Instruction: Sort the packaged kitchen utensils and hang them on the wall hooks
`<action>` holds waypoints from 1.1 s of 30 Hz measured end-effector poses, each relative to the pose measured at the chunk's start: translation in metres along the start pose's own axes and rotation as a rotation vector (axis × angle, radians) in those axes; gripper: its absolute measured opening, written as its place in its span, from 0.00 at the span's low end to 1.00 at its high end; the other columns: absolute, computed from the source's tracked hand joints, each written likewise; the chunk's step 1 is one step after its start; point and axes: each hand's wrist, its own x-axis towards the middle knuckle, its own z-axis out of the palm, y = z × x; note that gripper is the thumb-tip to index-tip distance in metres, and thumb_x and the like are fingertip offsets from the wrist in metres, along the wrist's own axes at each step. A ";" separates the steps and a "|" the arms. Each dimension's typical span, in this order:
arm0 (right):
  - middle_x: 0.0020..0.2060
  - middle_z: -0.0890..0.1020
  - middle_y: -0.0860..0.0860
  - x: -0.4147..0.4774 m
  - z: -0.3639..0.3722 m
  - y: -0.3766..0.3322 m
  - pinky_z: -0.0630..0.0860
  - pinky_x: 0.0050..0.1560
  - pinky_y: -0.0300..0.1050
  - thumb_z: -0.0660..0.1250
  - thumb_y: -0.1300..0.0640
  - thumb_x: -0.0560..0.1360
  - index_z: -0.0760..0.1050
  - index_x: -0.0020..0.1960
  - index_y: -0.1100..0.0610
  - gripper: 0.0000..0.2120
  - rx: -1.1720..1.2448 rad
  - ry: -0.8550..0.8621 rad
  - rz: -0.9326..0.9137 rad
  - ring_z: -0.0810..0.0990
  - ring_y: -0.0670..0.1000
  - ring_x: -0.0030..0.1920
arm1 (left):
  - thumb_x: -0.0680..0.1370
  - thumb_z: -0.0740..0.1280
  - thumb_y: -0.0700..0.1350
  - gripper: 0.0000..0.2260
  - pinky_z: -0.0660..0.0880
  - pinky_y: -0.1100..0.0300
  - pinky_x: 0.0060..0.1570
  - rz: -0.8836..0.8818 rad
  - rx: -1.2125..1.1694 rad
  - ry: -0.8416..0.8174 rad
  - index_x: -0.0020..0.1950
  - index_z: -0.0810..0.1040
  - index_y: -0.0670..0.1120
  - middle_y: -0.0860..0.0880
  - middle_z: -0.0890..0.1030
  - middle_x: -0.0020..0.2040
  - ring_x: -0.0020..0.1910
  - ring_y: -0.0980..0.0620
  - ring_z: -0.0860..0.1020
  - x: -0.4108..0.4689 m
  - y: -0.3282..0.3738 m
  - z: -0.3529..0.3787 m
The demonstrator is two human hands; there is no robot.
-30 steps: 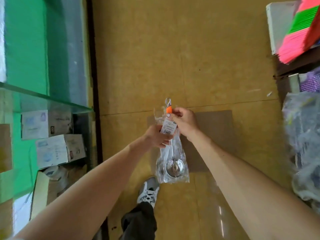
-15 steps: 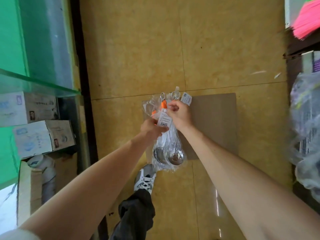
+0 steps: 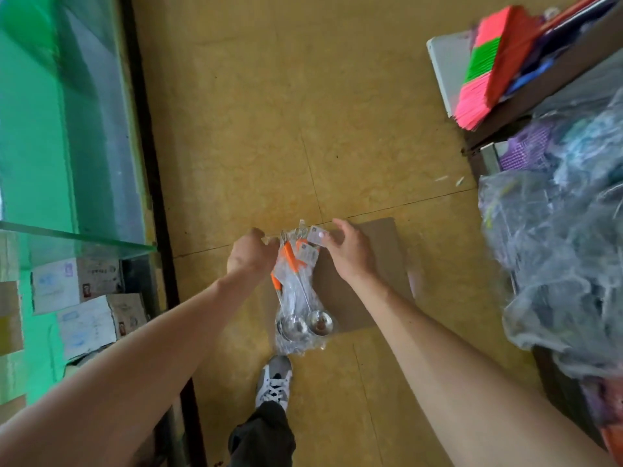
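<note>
The left hand [image 3: 251,256] is curled tight around the top of a bundle of steel ladles with orange handles, each sealed in a clear plastic bag [image 3: 296,298]. The bundle hangs straight down from that grip, bowls lowest, in the air above the yellow tiled floor [image 3: 269,129] and the edge of a flat brown cardboard sheet [image 3: 377,257]. The right hand [image 3: 352,256] is loosely spread just beside the bundle's top, its fingertips against a small white paper tag [image 3: 316,236] (whether it actually pinches the tag is unclear). A grey and white sneaker [image 3: 273,382] stands below the bundle. A green glass counter [image 3: 67,129] runs along the left; pink and green broom bristles [image 3: 482,72] and a heap of clear plastic packages [image 3: 556,247] lie to the right.
</note>
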 end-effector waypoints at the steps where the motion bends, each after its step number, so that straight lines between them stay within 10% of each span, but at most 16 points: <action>1: 0.66 0.76 0.56 -0.005 -0.016 -0.002 0.69 0.64 0.46 0.66 0.48 0.79 0.71 0.71 0.58 0.24 -0.015 0.022 -0.009 0.73 0.55 0.67 | 0.80 0.61 0.54 0.20 0.75 0.53 0.50 0.055 0.016 0.032 0.69 0.71 0.46 0.43 0.79 0.60 0.54 0.43 0.78 -0.009 0.014 -0.005; 19: 0.73 0.68 0.60 -0.215 -0.361 0.104 0.65 0.72 0.59 0.52 0.36 0.79 0.62 0.76 0.59 0.34 -0.234 0.621 -0.039 0.66 0.59 0.74 | 0.81 0.54 0.62 0.30 0.62 0.44 0.71 1.061 0.349 0.286 0.77 0.60 0.46 0.42 0.62 0.76 0.73 0.41 0.62 -0.320 0.293 0.073; 33: 0.79 0.57 0.56 -0.508 -0.565 0.297 0.51 0.77 0.52 0.58 0.41 0.81 0.56 0.79 0.55 0.32 -0.223 1.039 0.269 0.54 0.56 0.78 | 0.80 0.54 0.63 0.30 0.50 0.46 0.76 1.591 0.461 0.113 0.79 0.57 0.50 0.44 0.58 0.78 0.77 0.43 0.54 -0.654 0.399 0.249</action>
